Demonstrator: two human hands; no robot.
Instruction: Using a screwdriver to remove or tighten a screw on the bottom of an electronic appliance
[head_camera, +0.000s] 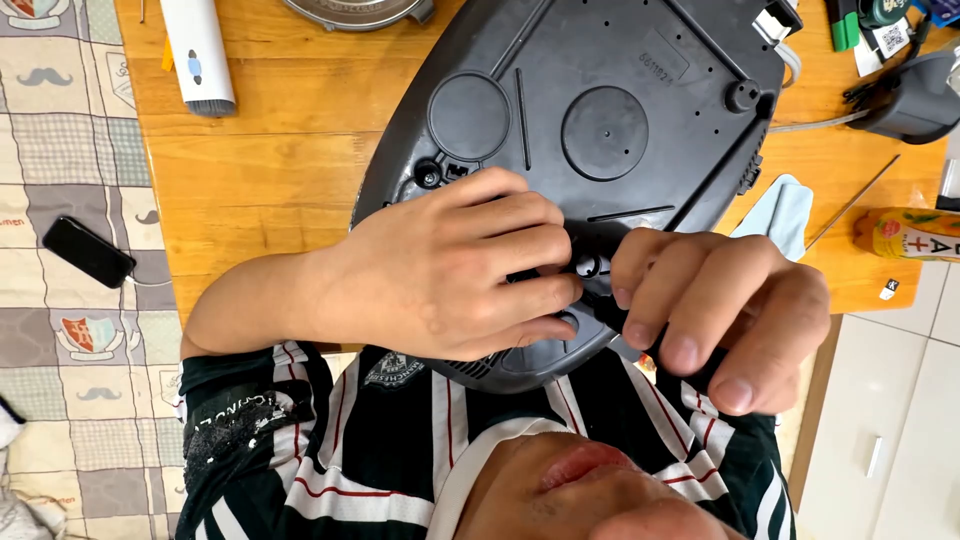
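matt plastic base (600, 110), smooth wood table (270, 150)

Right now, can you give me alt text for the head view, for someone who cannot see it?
Two bare hands press on the near edge of a large dark grey plastic appliance base, turned underside up on a wooden table: the left hand lies flat across it, and the right hand pinches at a small black fitting. A white cylindrical tool lies at the far left.

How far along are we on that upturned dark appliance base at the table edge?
Done: the dark plastic base lies underside up on the wooden table. In hand: the left hand presses its near edge while the right hand fingers a small fitting there; what it pinches is hidden. Left: the housing looks closed, with no panel lifted off.
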